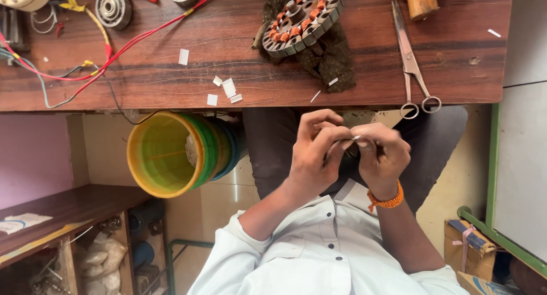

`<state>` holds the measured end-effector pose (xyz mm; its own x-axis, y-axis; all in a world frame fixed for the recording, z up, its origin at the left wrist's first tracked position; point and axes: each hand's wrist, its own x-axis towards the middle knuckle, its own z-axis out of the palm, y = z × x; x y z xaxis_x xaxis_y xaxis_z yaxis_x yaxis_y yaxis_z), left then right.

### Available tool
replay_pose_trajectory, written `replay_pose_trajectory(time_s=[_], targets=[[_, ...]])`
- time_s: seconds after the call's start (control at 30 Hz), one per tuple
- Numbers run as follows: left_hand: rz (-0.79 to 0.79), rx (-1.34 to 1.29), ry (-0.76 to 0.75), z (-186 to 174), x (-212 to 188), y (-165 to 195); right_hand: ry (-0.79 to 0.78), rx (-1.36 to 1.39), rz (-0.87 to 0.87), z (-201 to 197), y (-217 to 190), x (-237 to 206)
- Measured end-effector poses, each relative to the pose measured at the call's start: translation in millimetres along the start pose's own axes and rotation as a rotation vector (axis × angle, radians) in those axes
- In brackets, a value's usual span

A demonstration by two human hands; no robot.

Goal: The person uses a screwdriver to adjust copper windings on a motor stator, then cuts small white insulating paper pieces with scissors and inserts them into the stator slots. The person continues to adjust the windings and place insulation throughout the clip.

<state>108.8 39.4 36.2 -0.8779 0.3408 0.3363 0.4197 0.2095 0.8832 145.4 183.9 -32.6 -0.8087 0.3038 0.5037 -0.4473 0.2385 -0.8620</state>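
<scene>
Fingers meet at picture centre: left hand (316,152) and right hand (380,153) curl nearly closed, both pinching one small white strip (355,138) between their fingertips. At twelve o'clock a copper-wound stator (303,19) rests on a dark cloth (333,58); scissors (411,61) lie at one o'clock on the wooden bench (171,72); a yellow-green bucket (171,155) sits at nine.

Both hands meet over the lap — left hand (316,152) and right hand (380,155) pinching a small white strip (356,137) between the fingertips. On the wooden bench (171,72) sit a copper-wound stator (302,18) on dark cloth (330,58), scissors (411,61), paper bits (228,88) — yellow bucket (165,155) underneath.
</scene>
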Motion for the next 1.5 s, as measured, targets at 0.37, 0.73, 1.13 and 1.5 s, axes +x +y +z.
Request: replay_pose_trajectory(time_s=[0.37,0.73,1.13,1.5], targets=[[0.006,-0.261,-0.165,-20.0,9.6,-18.0,-0.122,-0.131,-0.204,-10.4,-20.6,22.9],[0.005,-0.301,0.004,-24.2,-7.1,-16.5,-0.255,-0.026,0.099,-6.1,-63.5,44.2],[0.126,-0.121,0.035,-30.0,-3.0,-16.9,-0.168,-0.063,0.226,15.7,-54.2,28.1],[-0.001,-0.125,-0.191,-71.3,10.0,-16.0,-0.230,-0.005,0.191,11.1,-41.1,27.5]])
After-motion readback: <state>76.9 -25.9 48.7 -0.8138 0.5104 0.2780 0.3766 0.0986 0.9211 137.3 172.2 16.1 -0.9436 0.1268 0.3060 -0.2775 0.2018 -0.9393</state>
